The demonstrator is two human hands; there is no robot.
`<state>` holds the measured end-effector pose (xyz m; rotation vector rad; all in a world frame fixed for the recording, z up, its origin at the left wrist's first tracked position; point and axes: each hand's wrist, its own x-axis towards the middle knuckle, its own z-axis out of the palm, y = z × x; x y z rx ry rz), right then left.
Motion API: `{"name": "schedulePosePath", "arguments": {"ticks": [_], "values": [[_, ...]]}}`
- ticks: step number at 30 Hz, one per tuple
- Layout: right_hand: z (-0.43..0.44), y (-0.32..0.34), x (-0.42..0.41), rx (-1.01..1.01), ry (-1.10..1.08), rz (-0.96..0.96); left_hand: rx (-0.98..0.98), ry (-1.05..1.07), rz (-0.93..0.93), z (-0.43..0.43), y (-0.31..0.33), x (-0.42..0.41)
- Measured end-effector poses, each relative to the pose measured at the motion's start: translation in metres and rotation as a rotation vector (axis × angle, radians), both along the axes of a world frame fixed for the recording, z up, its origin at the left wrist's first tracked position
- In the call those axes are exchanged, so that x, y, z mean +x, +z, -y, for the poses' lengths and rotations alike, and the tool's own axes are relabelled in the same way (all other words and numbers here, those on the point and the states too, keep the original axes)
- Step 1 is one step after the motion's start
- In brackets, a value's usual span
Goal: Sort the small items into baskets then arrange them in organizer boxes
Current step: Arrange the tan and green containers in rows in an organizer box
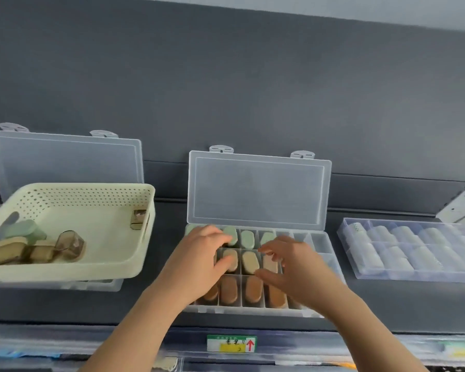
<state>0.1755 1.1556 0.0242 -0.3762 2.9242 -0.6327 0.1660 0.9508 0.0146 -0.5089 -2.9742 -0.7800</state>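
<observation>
- Small items: a handful lie in the cream basket at the counter's left end. The basket is perched on a second open box and overhangs it.
- Head view, middle of the counter, toward the front edge: open organizer box, lid upright. Back row holds green pieces, middle row beige pieces, front row brown pieces. The right-end compartments are bare.
- Left hand over the box's left half, fingers curled at a green piece, thumb on a beige one. Pinching or only pressing: cannot tell, blurred.
- Right hand over the middle row, fingers loosely curled and apart, thumb held away. Nothing seen in it.
- Closed clear box at the counter's right end, filled with pale items.
- Risks, my judgement: the cells are narrow, so a nudge from either hand could lift a piece across a divider into the wrong colour row. The perched basket could slide off if bumped on the next reach.
</observation>
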Motion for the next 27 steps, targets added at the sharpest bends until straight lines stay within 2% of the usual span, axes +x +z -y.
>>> {"name": "schedulePosePath", "arguments": {"ticks": [3,8,14,20,24,27], "values": [[0.059,0.018,-0.017,-0.117,0.105,-0.065,-0.002,0.119,-0.081,0.055,0.024,0.002],[0.174,0.033,-0.041,-0.229,0.310,-0.056,-0.059,0.374,-0.118,0.173,0.040,0.011],[0.286,0.022,-0.067,-0.151,0.447,0.037,-0.135,0.592,-0.021,0.302,0.040,0.025],[0.357,0.005,-0.081,-0.083,0.543,0.235,-0.041,0.579,0.119,0.359,0.024,0.022],[0.376,-0.008,-0.087,0.023,0.555,0.241,0.025,0.501,0.116,0.364,0.014,0.013],[0.377,-0.013,-0.090,-0.017,0.513,0.287,0.075,0.476,0.124,0.365,0.010,0.009]]}}
